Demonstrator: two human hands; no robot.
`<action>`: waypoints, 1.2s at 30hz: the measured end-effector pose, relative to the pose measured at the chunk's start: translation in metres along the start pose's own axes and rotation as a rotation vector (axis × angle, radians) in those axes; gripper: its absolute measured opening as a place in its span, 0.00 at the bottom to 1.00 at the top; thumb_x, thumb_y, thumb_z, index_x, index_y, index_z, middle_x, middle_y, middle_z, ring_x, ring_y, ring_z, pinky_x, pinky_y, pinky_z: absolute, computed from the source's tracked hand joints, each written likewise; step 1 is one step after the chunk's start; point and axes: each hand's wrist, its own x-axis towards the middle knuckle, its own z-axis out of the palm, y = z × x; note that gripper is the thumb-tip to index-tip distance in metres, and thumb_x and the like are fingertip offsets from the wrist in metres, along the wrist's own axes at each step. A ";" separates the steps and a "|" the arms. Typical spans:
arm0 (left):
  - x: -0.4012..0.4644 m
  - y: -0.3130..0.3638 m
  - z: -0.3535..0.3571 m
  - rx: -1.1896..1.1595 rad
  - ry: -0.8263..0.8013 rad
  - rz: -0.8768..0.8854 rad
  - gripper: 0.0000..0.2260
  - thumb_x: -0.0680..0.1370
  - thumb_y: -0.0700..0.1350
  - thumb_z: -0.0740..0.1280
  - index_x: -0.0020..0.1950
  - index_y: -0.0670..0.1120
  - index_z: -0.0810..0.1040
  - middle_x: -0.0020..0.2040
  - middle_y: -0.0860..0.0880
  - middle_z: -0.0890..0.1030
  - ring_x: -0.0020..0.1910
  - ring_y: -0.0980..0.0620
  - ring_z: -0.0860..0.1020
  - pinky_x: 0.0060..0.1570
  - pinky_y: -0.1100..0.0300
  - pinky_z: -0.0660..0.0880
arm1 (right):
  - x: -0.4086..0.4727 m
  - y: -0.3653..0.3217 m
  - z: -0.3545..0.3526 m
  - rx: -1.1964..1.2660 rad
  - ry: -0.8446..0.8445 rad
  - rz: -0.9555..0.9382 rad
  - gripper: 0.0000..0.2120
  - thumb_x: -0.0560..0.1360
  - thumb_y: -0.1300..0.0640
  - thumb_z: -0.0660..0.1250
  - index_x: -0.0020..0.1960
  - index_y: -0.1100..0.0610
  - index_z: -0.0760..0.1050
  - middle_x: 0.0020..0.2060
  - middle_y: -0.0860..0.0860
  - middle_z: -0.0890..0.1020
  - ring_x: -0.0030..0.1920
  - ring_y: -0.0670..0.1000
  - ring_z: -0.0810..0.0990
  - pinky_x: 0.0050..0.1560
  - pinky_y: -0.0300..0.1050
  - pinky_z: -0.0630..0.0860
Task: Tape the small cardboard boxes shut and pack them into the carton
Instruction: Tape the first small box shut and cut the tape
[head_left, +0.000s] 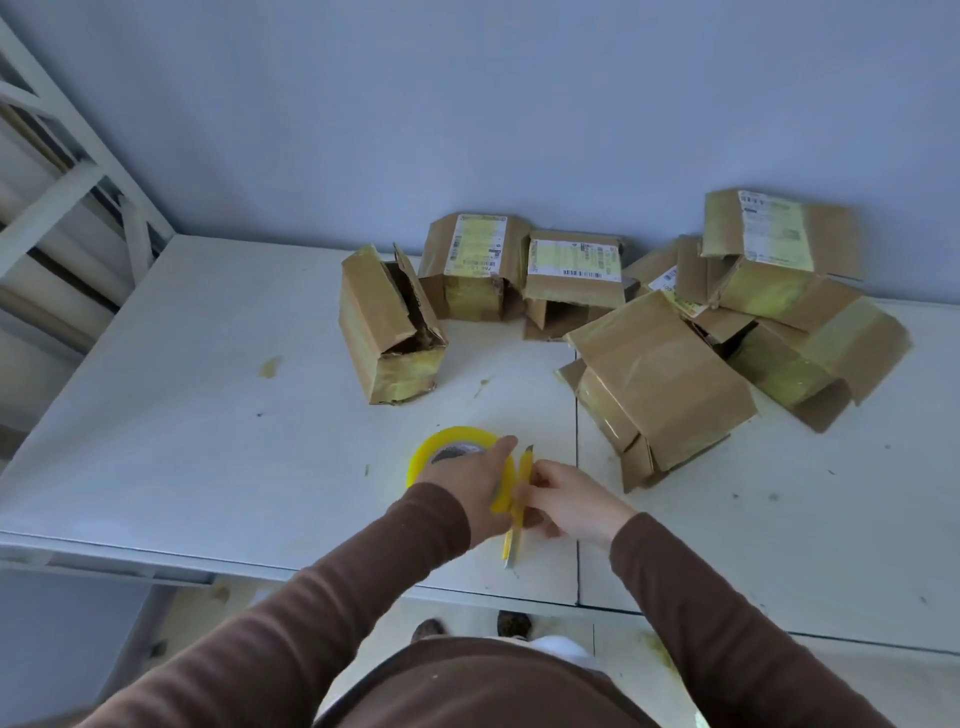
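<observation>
A yellow tape roll (441, 447) sits on the white table (182, 415) near its front edge. My left hand (470, 480) grips the roll from above. My right hand (569, 496) holds a yellow utility knife (519, 506) beside the roll, its blade pointing away from me. Several small brown cardboard boxes lie further back. One open box (387, 327) stands on end to the left. A larger one (660, 384) lies on its side to the right. Others with white labels (478, 260) line the wall. No carton is in view.
More boxes are heaped at the back right (779, 291) against the blue wall. A white metal frame (78, 197) stands at the left. A seam (576, 467) runs between two tabletops. My feet show on the floor below the table's front edge.
</observation>
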 end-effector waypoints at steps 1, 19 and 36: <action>0.000 0.000 -0.003 -0.033 0.046 0.005 0.38 0.77 0.59 0.68 0.81 0.53 0.54 0.58 0.47 0.81 0.58 0.44 0.79 0.59 0.53 0.75 | 0.001 -0.001 0.003 0.011 0.076 -0.065 0.08 0.81 0.53 0.66 0.44 0.53 0.72 0.37 0.49 0.83 0.37 0.50 0.82 0.43 0.51 0.77; 0.000 -0.043 -0.029 -1.180 0.351 -0.113 0.20 0.67 0.48 0.75 0.59 0.51 0.82 0.62 0.53 0.81 0.64 0.61 0.76 0.57 0.70 0.66 | 0.002 -0.097 0.002 -0.761 0.583 -0.849 0.07 0.82 0.49 0.64 0.54 0.50 0.77 0.48 0.48 0.71 0.35 0.51 0.73 0.30 0.40 0.57; 0.013 -0.043 -0.046 -0.849 0.548 -0.101 0.05 0.76 0.45 0.75 0.40 0.49 0.84 0.41 0.52 0.84 0.41 0.55 0.79 0.48 0.53 0.78 | 0.003 -0.079 -0.027 0.063 0.391 -0.355 0.23 0.78 0.46 0.70 0.35 0.52 0.61 0.29 0.47 0.62 0.28 0.48 0.61 0.32 0.43 0.60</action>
